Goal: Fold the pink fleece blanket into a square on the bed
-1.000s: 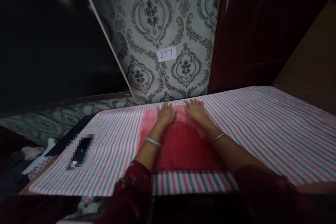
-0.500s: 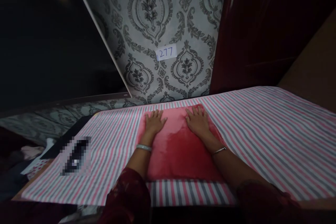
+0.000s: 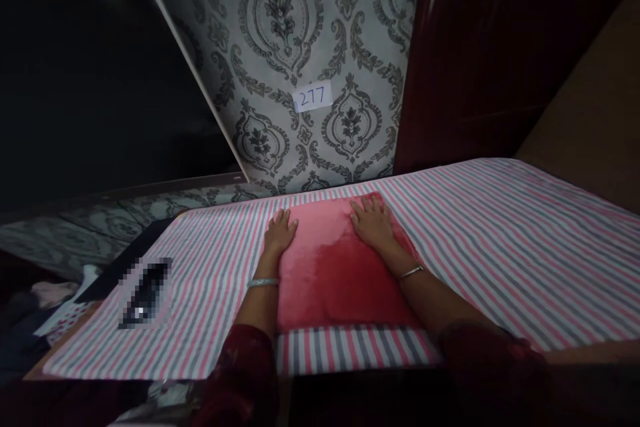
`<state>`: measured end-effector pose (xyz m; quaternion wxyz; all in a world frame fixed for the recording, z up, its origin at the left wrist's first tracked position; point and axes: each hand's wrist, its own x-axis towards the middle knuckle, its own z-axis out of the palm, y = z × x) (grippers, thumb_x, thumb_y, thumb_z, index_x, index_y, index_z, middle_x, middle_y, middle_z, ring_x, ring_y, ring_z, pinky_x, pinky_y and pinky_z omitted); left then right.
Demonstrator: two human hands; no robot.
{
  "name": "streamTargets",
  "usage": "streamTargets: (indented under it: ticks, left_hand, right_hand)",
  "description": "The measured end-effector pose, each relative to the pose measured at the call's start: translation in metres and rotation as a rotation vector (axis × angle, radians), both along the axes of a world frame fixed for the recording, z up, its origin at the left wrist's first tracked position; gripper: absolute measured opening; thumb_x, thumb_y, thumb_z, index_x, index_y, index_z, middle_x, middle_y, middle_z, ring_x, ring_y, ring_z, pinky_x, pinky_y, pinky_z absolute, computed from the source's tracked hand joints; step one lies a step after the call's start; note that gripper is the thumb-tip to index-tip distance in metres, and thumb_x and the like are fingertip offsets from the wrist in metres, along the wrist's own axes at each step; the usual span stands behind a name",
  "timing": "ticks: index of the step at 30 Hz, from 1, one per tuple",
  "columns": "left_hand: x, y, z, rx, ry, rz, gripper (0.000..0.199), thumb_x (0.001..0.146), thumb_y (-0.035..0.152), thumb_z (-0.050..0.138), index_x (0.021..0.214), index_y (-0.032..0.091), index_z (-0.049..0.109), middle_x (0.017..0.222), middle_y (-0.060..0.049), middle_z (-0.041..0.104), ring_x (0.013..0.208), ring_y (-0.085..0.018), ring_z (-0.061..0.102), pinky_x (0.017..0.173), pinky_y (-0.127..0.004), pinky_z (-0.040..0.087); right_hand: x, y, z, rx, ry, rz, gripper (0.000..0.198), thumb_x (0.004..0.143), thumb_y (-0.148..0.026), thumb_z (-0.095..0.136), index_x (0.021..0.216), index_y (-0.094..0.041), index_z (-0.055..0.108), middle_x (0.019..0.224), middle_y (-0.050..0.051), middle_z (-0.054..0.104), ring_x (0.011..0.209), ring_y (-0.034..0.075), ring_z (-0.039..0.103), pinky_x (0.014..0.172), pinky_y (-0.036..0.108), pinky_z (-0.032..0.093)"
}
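A plush red-pink cushion cover or folded cloth (image 3: pixel 360 287) lies flat on the striped tablecloth; its exact kind is unclear. Part of its nap looks pale pink, the rest deep red. My left hand (image 3: pixel 280 233) rests at its left edge, palm down with the fingers stretched out. Near the far right corner, my right hand (image 3: pixel 373 223) lies flat on the plush surface, fingers spread. Neither hand grips anything. A bracelet circles each wrist.
Pink, grey and white stripes run over the tablecloth (image 3: pixel 500 247). A blurred-out dark object (image 3: pixel 145 293) lies on its left part. Behind are a patterned wall (image 3: pixel 310 147) with a paper marked 277 (image 3: pixel 313 96), a dark screen (image 3: pixel 100 80) and a dark red panel (image 3: pixel 475 67).
My left hand has slid left to the edge of the plush piece. My right hand stays near the far right corner. The camera view has shifted slightly.
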<state>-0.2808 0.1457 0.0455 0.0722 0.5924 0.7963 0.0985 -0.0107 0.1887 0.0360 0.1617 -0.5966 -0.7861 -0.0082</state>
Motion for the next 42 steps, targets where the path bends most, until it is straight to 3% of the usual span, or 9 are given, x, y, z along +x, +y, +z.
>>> streamTargets:
  ticks: [4,8,12,16,21,26,33,38,42]
  left_hand:
    - [0.007,-0.006,0.022,-0.037,0.032,0.024,0.064,0.1,0.053,0.03,0.157,0.025,0.035,0.168,-0.008,0.023,0.154,-0.036,0.021,0.118,-0.063,0.027]
    - [0.049,-0.031,0.043,0.033,0.158,-0.053,0.06,0.102,0.048,0.027,0.152,0.02,0.045,0.166,-0.011,0.029,0.155,-0.035,0.017,0.121,-0.065,0.017]
    - [0.108,-0.069,0.027,0.129,0.212,-0.323,0.056,0.103,0.045,0.03,0.153,0.024,0.042,0.164,-0.01,0.035,0.153,-0.029,0.027,0.122,-0.061,0.021]
    - [0.133,-0.09,-0.002,0.171,0.235,-0.369,0.058,0.103,0.046,0.033,0.156,0.025,0.037,0.164,-0.009,0.033,0.153,-0.03,0.026,0.122,-0.063,0.019]
    - [0.117,-0.093,-0.002,0.141,0.254,-0.307,0.058,0.102,0.047,0.035,0.156,0.026,0.037,0.165,-0.009,0.031,0.153,-0.03,0.026,0.122,-0.064,0.017]
    - [0.067,-0.119,0.003,0.074,0.278,-0.126,0.058,0.101,0.047,0.039,0.156,0.027,0.038,0.166,-0.008,0.029,0.154,-0.033,0.021,0.122,-0.064,0.014]
    - [0.005,-0.164,-0.015,0.164,0.121,0.016,0.054,0.102,0.034,0.032,0.153,0.02,0.042,0.158,-0.011,0.044,0.148,-0.03,0.037,0.118,-0.052,0.037]
    - [0.029,-0.167,0.007,0.307,0.183,0.04,0.057,0.101,0.038,0.038,0.153,0.016,0.042,0.164,-0.015,0.033,0.152,-0.036,0.027,0.121,-0.059,0.029]
    - [0.084,-0.156,0.011,0.247,0.188,-0.239,0.063,0.098,0.042,0.046,0.157,0.023,0.036,0.167,-0.01,0.028,0.155,-0.033,0.02,0.124,-0.059,0.016]
  right_hand:
    - [0.007,-0.001,0.017,-0.07,-0.021,0.029,0.052,0.104,-0.038,0.032,0.152,-0.024,0.045,0.159,0.012,0.04,0.149,0.035,0.028,0.116,0.057,0.025]
    - [0.015,-0.021,0.031,-0.012,-0.033,0.072,0.053,0.104,-0.037,0.031,0.153,-0.022,0.044,0.158,0.015,0.041,0.147,0.035,0.033,0.115,0.057,0.027]
    - [0.015,-0.055,0.018,0.054,-0.041,0.143,0.052,0.104,-0.035,0.032,0.152,-0.023,0.046,0.158,0.013,0.042,0.146,0.035,0.034,0.117,0.058,0.024]
    - [0.014,-0.072,-0.005,0.07,-0.048,0.145,0.051,0.103,-0.035,0.035,0.151,-0.024,0.049,0.159,0.011,0.041,0.147,0.034,0.032,0.119,0.058,0.018]
    - [0.015,-0.071,-0.01,0.058,-0.02,0.147,0.052,0.102,-0.035,0.035,0.151,-0.024,0.048,0.161,0.009,0.038,0.148,0.034,0.03,0.12,0.056,0.018]
    - [0.016,-0.07,-0.009,0.025,-0.013,0.144,0.054,0.102,-0.037,0.032,0.153,-0.024,0.045,0.163,0.008,0.035,0.15,0.033,0.025,0.12,0.056,0.013]
    - [0.018,-0.073,0.002,-0.034,-0.011,0.152,0.053,0.103,-0.035,0.033,0.152,-0.023,0.046,0.162,0.009,0.036,0.15,0.033,0.026,0.121,0.055,0.015]
    - [0.029,-0.108,0.012,0.005,0.029,0.213,0.057,0.102,-0.041,0.036,0.156,-0.022,0.04,0.164,0.011,0.03,0.152,0.033,0.021,0.121,0.056,0.015]
    - [0.041,-0.134,-0.002,0.036,0.02,0.229,0.06,0.101,-0.047,0.039,0.156,-0.022,0.039,0.164,0.011,0.031,0.153,0.032,0.021,0.122,0.057,0.013]
